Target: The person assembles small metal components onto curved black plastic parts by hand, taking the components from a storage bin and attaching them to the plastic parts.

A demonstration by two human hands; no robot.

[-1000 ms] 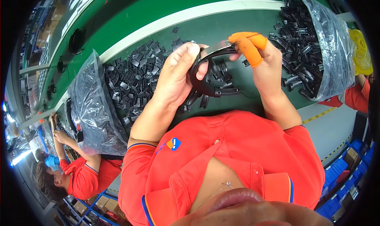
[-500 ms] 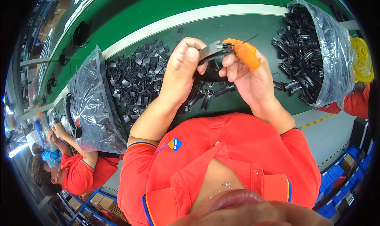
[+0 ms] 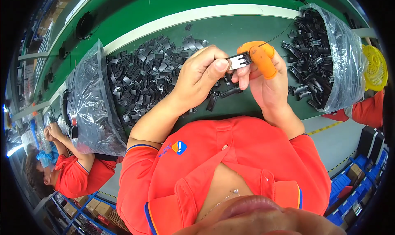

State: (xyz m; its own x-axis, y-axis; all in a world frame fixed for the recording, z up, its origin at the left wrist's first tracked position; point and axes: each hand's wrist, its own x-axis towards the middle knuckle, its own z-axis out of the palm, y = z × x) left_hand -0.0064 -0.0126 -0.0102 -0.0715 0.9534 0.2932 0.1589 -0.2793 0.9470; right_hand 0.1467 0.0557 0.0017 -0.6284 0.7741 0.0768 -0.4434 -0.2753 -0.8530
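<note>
L grip (image 3: 200, 76) & R grip (image 3: 270, 76) pinch blk/silver part (image 3: 240, 61); R-side clear bag (image 3: 349, 60) w/ blk pcs (image 3: 314, 72).

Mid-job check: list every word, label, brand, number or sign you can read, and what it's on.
No words or numbers can be read reliably.
Red shirt: blue writing beside an orange-and-blue badge, too small and blurred to read.
Silver-and-black part between left hand and right hand: no lettering discernible.
Cardboard boxes on the shelves: too small and blurred to tell.
</note>
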